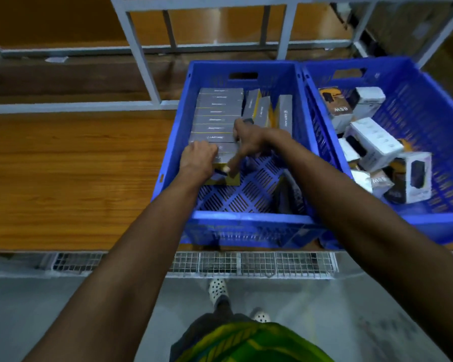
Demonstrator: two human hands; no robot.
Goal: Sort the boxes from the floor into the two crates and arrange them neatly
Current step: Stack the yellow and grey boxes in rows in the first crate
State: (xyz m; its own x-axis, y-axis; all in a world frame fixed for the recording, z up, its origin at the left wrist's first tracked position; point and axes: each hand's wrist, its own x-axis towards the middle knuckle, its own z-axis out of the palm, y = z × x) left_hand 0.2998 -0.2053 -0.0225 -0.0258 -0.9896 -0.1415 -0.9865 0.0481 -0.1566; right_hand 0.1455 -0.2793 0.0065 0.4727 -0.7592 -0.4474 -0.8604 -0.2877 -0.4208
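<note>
On the wooden shelf (pixel 76 165) of a metal rack, two blue crates stand side by side, their walls touching. In the left crate (pixel 246 218), a row of grey boxes (pixel 217 113) stands packed edge-up along the left wall, running from the far wall toward the near side. The left hand (pixel 198 159) sits on the front grey box (pixel 226 150) at the near end of that row, its grip closed over the box top with the fingers curled down the front. Just right of it, the right hand (pixel 251 141) has a wide grip: the fingers are straight and spread and hold nothing, one pointing up along the right ends of the row, another reaching down past the front box. Behind this hand, a few grey-and-yellow boxes (pixel 262 111) stand upright and lean loosely near the far wall. A dark box (pixel 290 194) lies tilted against the crate's right wall at the near corner; blur hides its detail. In the right crate (pixel 416 100), white and black boxes (pixel 374 145) lie jumbled at all angles. Below the shelf edge, spotted shoes (pixel 217 288) stand on the grey floor (pixel 37 309).
</note>
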